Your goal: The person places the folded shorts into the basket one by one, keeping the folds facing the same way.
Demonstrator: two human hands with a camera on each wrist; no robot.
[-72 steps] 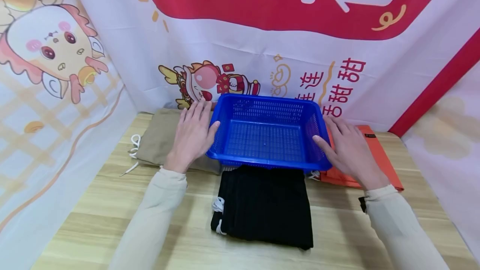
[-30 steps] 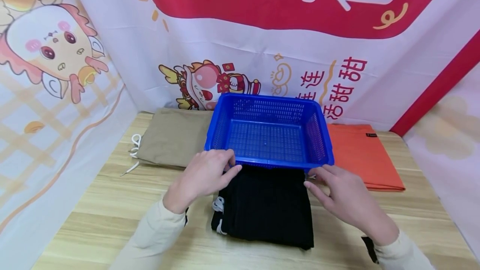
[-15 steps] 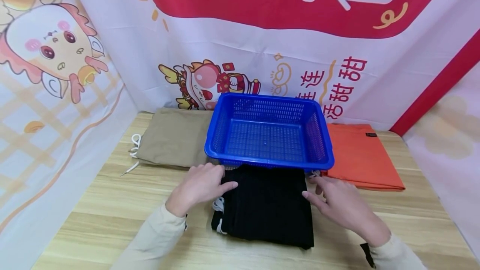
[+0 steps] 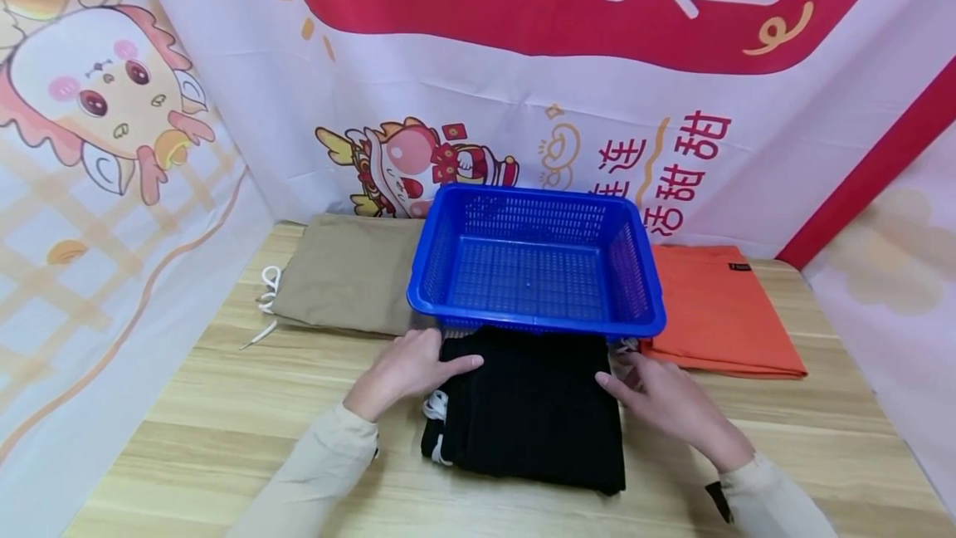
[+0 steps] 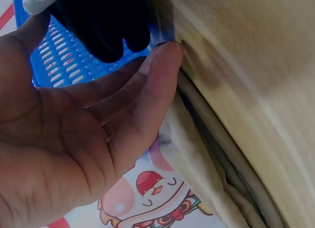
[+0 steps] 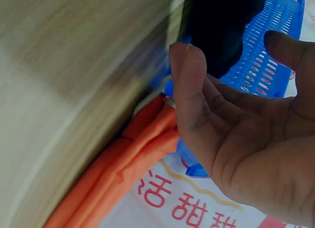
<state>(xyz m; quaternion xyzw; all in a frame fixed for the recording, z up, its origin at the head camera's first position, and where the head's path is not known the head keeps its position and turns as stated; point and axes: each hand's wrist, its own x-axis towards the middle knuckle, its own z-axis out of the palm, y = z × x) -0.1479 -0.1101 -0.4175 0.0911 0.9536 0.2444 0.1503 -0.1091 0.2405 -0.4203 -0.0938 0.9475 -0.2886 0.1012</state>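
Garment (image 4: pixel 538 413), black and folded into a flat block, lies on a wood-grain worktop (image 4: pixel 187 447), just in front of a blue perforated basket (image 4: pixel 538 323). A white cord (image 4: pixel 436 405) shows along its left edge.

The left hand (image 4: pixel 407 368) is placed at the garment's left edge, its thumb (image 4: pixel 465 365) extended over the upper face. The right hand (image 4: pixel 672 401) is placed at the opposite edge, its thumb pointing inward over the cloth's border. In both wrist views the fingers (image 5: pixel 158 78) are loosely bent and parted from the thumb, not closed round the cloth. Those views are dark and soft, so fingertip contact with the black fabric cannot be confirmed.

The basket stands upright, its mesh floor visible from above. To its left lies a folded khaki garment (image 4: pixel 351 272) with a white drawstring (image 4: pixel 269 281) at the outer end. To its right lies a folded orange garment (image 4: pixel 717 305) bearing a small black label (image 4: pixel 739 267) near its far corner. Both are partly hidden by the basket.

The person wears cream sleeves (image 4: pixel 317 459); a dark strap (image 4: pixel 719 501) shows beside the right cuff. Behind the worktop hangs a white and red printed cloth (image 4: pixel 478 85) with a lion figure (image 4: pixel 407 160) and red characters. A second cloth at left carries a cartoon animal (image 4: pixel 104 90).
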